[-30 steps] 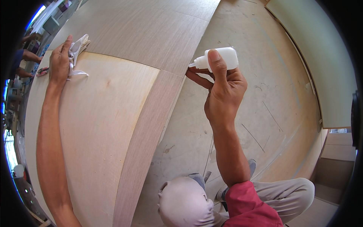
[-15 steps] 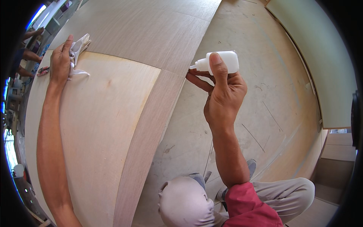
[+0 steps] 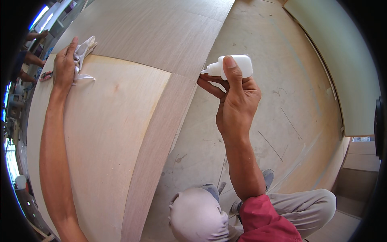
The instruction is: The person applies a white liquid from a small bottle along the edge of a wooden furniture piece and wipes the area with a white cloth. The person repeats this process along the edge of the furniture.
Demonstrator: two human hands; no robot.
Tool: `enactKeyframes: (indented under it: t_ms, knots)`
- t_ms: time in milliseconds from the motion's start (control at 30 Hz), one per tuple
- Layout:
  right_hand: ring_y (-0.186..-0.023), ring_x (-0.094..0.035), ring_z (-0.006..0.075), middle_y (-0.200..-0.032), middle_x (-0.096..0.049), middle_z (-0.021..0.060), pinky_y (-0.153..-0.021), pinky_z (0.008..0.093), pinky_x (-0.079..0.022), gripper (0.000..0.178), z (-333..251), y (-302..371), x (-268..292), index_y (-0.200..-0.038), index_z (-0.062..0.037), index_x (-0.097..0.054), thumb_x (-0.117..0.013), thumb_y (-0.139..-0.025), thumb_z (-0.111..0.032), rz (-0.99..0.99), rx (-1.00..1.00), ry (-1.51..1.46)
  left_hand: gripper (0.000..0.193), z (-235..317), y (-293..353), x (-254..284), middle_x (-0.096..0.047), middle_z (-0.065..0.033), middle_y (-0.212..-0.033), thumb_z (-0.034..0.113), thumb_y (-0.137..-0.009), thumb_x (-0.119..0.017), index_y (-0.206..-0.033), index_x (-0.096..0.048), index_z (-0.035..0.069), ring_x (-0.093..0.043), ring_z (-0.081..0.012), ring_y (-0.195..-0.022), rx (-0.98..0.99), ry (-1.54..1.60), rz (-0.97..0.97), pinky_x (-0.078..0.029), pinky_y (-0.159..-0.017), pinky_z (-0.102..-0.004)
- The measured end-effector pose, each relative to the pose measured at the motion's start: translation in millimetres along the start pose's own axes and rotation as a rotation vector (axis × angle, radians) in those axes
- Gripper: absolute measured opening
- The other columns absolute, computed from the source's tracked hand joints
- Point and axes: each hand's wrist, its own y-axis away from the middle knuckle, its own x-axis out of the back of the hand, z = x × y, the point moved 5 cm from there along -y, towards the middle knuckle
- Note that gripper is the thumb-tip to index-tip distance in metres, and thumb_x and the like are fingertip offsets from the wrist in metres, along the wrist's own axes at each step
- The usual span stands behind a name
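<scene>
My right hand point(image 3: 240, 99) is closed around a small white squeeze bottle point(image 3: 244, 66), thumb on top. The bottle lies on its side, its thin nozzle pointing left at the edge of the wood-grain panel point(image 3: 161, 32), near a seam between two veneer pieces. Some fingers of that hand reach below the nozzle to the panel edge. On the far left of the pale bare board point(image 3: 109, 117), my left hand point(image 3: 65, 64) holds a crumpled white cloth point(image 3: 84, 50) against the surface. The fingers of my left hand are partly hidden.
A greyish wood-grain strip point(image 3: 151, 149) borders the pale board. A red tool point(image 3: 46, 76) lies beyond my left hand. Below is a scuffed floor point(image 3: 282, 105); a pale green panel point(image 3: 342, 60) stands at right. Another person's arm point(image 3: 34, 59) shows at far left. My knee point(image 3: 197, 213) is close to the board.
My right hand and the bottle have shifted very slightly left along the panel edge. My left hand and the cloth have stayed in place.
</scene>
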Motion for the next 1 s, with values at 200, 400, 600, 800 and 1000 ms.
enactKeyframes:
  t_ms: [200,400,600,800,1000]
  knots:
    - [-0.079,-0.073,0.0229,-0.086,-0.068,0.0113,-0.068,0.0375,-0.067,0.036,0,4,0,-0.097,0.0042,-0.066,-0.072,-0.094,-0.031,-0.030,0.031,0.028,0.056,-2,1,1,-0.037,0.0064,-0.061,0.053,-0.101,-0.052,-0.065,-0.057,0.010,-0.034,-0.0066,-0.057,0.033,-0.007,-0.029,-0.025,-0.054,-0.0270]
    - [-0.081,-0.072,0.0220,-0.087,-0.068,0.0114,-0.069,0.0375,-0.067,0.035,-3,9,-1,-0.097,0.0042,-0.066,-0.071,-0.095,-0.030,-0.036,0.041,0.034,0.057,-1,0,3,-0.036,0.0064,-0.061,0.055,-0.101,-0.051,-0.065,-0.056,0.011,-0.033,-0.0069,-0.058,0.001,-0.034,-0.028,-0.025,-0.055,-0.0272]
    - [-0.082,-0.072,0.0225,-0.087,-0.068,0.0126,-0.069,0.0390,-0.067,0.034,-3,12,-1,-0.098,0.0040,-0.065,-0.070,-0.095,-0.030,-0.056,0.059,0.028,0.057,0,1,1,-0.036,0.0065,-0.061,0.054,-0.101,-0.051,-0.065,-0.054,0.011,-0.032,-0.0069,-0.059,-0.021,-0.017,-0.025,-0.025,-0.055,-0.0272]
    - [-0.080,-0.073,0.0254,-0.089,-0.066,0.0144,-0.068,0.0415,-0.068,0.032,-3,15,-2,-0.100,0.0039,-0.064,-0.069,-0.096,-0.028,-0.058,0.078,0.027,0.056,7,3,2,-0.037,0.0062,-0.062,0.053,-0.102,-0.051,-0.066,-0.055,0.010,-0.033,-0.0064,-0.060,0.025,-0.032,-0.064,-0.025,-0.055,-0.0271]
    - [-0.082,-0.072,0.0213,-0.087,-0.068,0.0111,-0.070,0.0373,-0.067,0.033,-3,16,-1,-0.098,0.0036,-0.065,-0.070,-0.095,-0.029,-0.036,0.025,-0.004,0.057,3,1,3,-0.038,0.0058,-0.062,0.053,-0.102,-0.051,-0.065,-0.054,0.009,-0.034,-0.0070,-0.059,-0.009,-0.040,-0.042,-0.026,-0.055,-0.0278]
